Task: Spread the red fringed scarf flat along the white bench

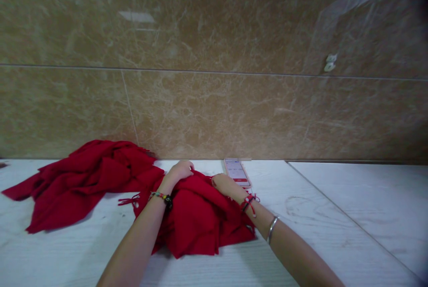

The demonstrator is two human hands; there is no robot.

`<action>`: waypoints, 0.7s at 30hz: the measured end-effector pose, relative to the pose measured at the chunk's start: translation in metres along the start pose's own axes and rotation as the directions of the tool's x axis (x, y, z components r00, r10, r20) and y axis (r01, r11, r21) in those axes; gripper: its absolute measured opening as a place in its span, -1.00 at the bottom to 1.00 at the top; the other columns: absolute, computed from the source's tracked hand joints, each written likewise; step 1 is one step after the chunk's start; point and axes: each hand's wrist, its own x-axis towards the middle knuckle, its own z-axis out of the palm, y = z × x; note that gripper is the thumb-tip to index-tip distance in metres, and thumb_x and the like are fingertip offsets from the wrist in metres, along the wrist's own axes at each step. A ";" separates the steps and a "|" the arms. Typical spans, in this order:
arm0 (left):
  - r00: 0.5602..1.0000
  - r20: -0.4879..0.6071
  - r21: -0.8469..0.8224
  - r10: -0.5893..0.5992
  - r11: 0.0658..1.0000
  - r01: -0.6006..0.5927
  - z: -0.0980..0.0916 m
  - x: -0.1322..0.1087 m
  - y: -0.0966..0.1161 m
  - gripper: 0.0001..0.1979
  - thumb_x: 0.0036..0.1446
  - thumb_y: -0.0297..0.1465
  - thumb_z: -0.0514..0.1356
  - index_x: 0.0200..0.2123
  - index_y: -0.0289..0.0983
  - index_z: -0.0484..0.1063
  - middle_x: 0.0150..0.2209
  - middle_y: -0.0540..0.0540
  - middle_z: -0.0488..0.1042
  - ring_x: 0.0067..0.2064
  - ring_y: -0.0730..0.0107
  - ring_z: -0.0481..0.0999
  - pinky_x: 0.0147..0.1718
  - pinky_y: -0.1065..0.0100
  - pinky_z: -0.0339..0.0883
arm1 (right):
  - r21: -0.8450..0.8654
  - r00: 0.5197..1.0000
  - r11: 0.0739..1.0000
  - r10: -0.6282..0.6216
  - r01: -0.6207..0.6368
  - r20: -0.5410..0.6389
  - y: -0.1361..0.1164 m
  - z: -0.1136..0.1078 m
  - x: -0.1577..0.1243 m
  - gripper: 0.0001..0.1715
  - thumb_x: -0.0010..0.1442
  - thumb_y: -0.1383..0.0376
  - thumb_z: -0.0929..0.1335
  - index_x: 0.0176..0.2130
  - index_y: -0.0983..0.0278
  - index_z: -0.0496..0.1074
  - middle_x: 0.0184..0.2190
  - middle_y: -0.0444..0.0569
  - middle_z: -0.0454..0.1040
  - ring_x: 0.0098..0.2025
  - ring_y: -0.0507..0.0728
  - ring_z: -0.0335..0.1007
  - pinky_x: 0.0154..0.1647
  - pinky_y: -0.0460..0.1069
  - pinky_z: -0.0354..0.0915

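Note:
A bunched red scarf (197, 215) with fringed ends lies between my arms on a pale wood-look surface. My left hand (180, 171) is closed on its upper left edge, fingers pinching the cloth. At the upper right edge, my right hand (223, 184) curls around another part of the same fabric. The fingertips of both hands are partly hidden by the cloth. More crumpled red cloth (96, 175) spreads to the left and meets the scarf; whether it is one piece with it I cannot tell.
Just beyond my right hand a phone (237, 173) with a lit screen lies near the wall. The glossy brown marble-patterned wall (214, 113) rises behind the surface (301, 224). A small pale fixture (330, 62) is on the wall at right. A seam runs diagonally across the surface on the right.

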 end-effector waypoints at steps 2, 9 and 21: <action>0.997 -0.083 0.005 0.003 1.000 -0.003 -0.014 -0.002 0.004 -0.83 -0.01 -0.44 0.10 -0.36 -0.26 0.49 -0.31 -0.12 0.52 -0.27 0.33 0.47 -0.27 0.42 0.27 | 0.042 0.999 0.999 -0.004 0.006 -0.038 0.001 0.002 0.003 -0.72 0.11 0.45 0.20 -0.34 0.43 0.47 -0.34 0.24 0.50 -0.27 0.17 0.44 -0.32 -0.07 0.25; 0.872 -0.451 -0.011 0.187 0.976 -0.216 -0.080 -0.038 0.037 -0.77 0.12 -0.41 0.02 -0.24 -0.30 0.45 -0.21 -0.12 0.47 -0.14 0.34 0.40 -0.08 0.36 0.18 | 0.449 0.928 0.882 0.039 0.142 -0.371 0.006 -0.025 0.011 -0.60 0.17 0.26 0.21 -0.01 0.37 0.27 -0.06 0.15 0.34 -0.11 0.07 0.32 -0.15 -0.06 0.22; 0.803 -0.345 -0.081 0.486 0.837 -0.541 -0.113 -0.088 0.057 -0.85 0.05 -0.45 0.08 -0.32 -0.25 0.43 -0.32 -0.01 0.45 -0.25 0.42 0.42 -0.20 0.41 0.26 | 0.791 0.850 0.322 -0.111 0.521 -0.515 -0.006 -0.070 -0.020 -0.84 -0.07 0.23 0.36 -0.47 0.28 0.39 -0.53 -0.14 0.42 -0.45 0.02 0.31 -0.37 -0.07 0.23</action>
